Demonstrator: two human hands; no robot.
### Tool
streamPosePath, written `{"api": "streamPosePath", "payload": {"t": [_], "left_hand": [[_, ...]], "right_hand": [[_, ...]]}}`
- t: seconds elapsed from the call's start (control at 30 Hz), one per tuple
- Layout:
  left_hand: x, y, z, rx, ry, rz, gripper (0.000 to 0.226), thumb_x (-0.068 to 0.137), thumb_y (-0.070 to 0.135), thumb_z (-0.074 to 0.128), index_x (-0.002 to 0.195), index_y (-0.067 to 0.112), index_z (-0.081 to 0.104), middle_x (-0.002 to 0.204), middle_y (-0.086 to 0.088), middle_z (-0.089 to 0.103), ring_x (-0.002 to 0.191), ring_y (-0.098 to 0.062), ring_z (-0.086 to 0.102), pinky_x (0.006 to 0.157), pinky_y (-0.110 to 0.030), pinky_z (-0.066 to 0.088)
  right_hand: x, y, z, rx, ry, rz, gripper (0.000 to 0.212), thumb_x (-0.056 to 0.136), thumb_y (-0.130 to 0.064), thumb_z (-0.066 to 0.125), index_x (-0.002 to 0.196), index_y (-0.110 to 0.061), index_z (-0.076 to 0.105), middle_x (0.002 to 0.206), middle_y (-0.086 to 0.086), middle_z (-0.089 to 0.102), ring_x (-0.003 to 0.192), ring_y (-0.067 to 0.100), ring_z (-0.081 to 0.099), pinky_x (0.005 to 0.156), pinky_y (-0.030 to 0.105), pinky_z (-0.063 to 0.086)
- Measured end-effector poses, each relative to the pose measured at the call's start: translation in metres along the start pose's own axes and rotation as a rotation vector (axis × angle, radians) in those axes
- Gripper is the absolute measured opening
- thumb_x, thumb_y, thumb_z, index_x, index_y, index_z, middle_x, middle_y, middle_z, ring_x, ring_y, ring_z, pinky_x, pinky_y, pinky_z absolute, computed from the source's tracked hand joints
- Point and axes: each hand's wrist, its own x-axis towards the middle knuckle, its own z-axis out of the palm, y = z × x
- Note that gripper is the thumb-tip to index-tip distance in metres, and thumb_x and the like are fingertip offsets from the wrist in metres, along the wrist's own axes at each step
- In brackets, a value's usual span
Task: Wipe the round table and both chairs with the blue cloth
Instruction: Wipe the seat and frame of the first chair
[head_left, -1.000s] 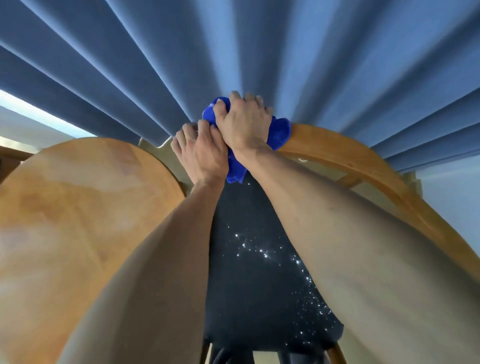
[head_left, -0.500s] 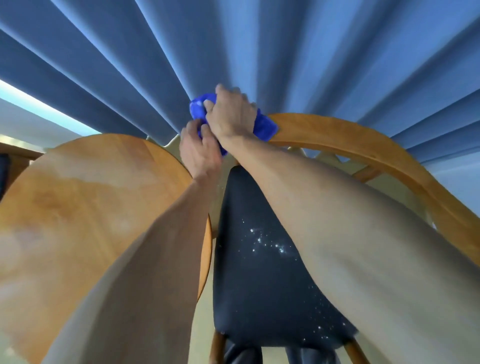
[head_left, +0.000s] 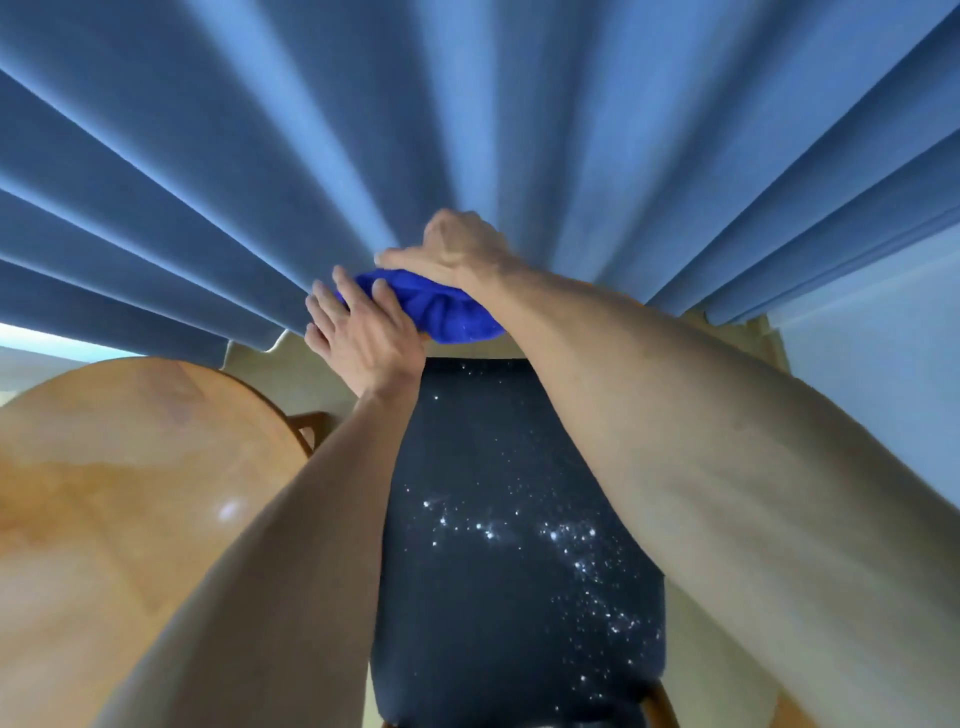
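Both arms are reaching forward over the chair, and the two hands are meeting at the blue cloth (head_left: 441, 312), which is bunched up at the far end of the seat, at the place where the top of the chair back should be; the wooden back itself is hidden here under the cloth and the hands. The right hand (head_left: 457, 249) is lying on top of the cloth with the thumb stretched out to the left and the other fingers bending down over the far side, so it is grasping the cloth from above. The left hand (head_left: 363, 332) is coming from the left side, with its fingers rather straight and a little spread, and their tips are pressing against the left end of the cloth; it is not closing around it. The chair seat (head_left: 514, 519) is dark, almost black, and many small white specks are lying on it, mostly in the middle and toward the right. The round table (head_left: 130, 493) is standing just beside the chair on the left, its wooden top is shining with a light reflection. Behind everything, blue curtains (head_left: 467, 104) are hanging in deep folds, close behind the hands.
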Motion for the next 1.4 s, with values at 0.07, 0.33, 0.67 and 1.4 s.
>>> {"api": "streamPosePath", "payload": {"t": [0.07, 0.33, 0.67, 1.4], "left_hand": [[-0.011, 0.008, 0.007, 0.089, -0.031, 0.042, 0.055, 0.102, 0.042, 0.024, 0.148, 0.013, 0.033, 0.157, -0.016, 0.026, 0.147, -0.031, 0.014, 0.115, -0.046, 0.013], [-0.061, 0.062, 0.02, 0.185, -0.142, 0.314, 0.052, 0.096, 0.023, 0.036, 0.146, 0.011, 0.034, 0.158, -0.013, 0.025, 0.148, -0.033, 0.013, 0.115, -0.053, 0.012], [-0.163, 0.136, 0.042, 0.086, -0.282, 0.619, 0.036, 0.091, 0.016, 0.042, 0.122, 0.01, 0.059, 0.153, -0.013, 0.033, 0.144, -0.029, 0.022, 0.114, -0.051, 0.017], [-0.318, 0.198, 0.047, 0.024, -0.259, 0.543, 0.039, 0.085, 0.031, 0.035, 0.086, 0.012, 0.068, 0.092, -0.009, 0.067, 0.086, -0.029, 0.062, 0.081, -0.045, 0.053]], "right_hand": [[-0.003, 0.021, -0.014, 0.005, -0.025, 0.047, 0.062, 0.064, -0.074, 0.065, 0.094, -0.022, 0.052, 0.081, -0.003, 0.052, 0.079, 0.024, 0.054, 0.068, 0.029, 0.04], [-0.039, 0.112, -0.064, 0.038, -0.005, 0.284, 0.031, 0.082, -0.04, 0.056, 0.098, -0.014, 0.055, 0.1, 0.002, 0.059, 0.084, 0.025, 0.056, 0.067, 0.028, 0.041], [-0.129, 0.208, -0.074, 0.398, 0.197, 0.589, 0.01, 0.086, -0.026, 0.054, 0.082, -0.018, 0.051, 0.093, 0.002, 0.058, 0.087, 0.025, 0.059, 0.073, 0.032, 0.05], [-0.3, 0.359, -0.032, 1.187, 0.114, 0.625, 0.029, 0.098, -0.028, 0.044, 0.092, -0.011, 0.066, 0.072, 0.005, 0.065, 0.055, 0.015, 0.055, 0.047, 0.021, 0.043]]}}
